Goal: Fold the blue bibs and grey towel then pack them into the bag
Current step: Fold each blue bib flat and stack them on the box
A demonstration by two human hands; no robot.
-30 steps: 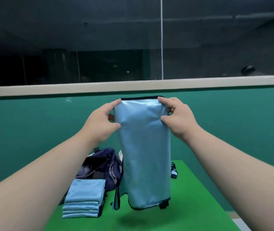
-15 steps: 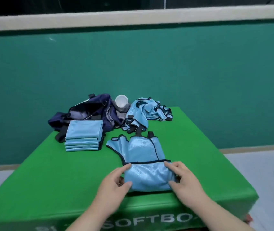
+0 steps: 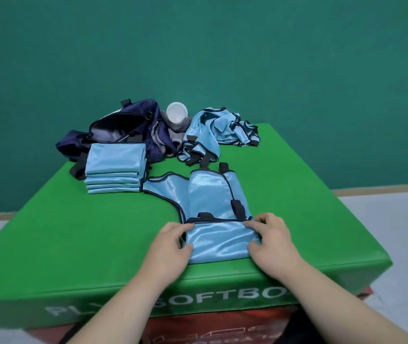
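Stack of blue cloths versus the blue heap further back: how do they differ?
The stack is folded into flat rectangles; the heap is crumpled and tangled. The stack shows almost no black trim; the heap has black straps sticking out. The stack lies in front of the dark bag, the heap to its right. Both are shiny light-blue fabric.

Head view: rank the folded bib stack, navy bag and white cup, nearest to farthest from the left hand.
1. Folded bib stack, left of centre, just beyond the left hand, which holds the half-folded bib.
2. Navy bag, directly behind the stack.
3. White cup, far edge, beside the bag.
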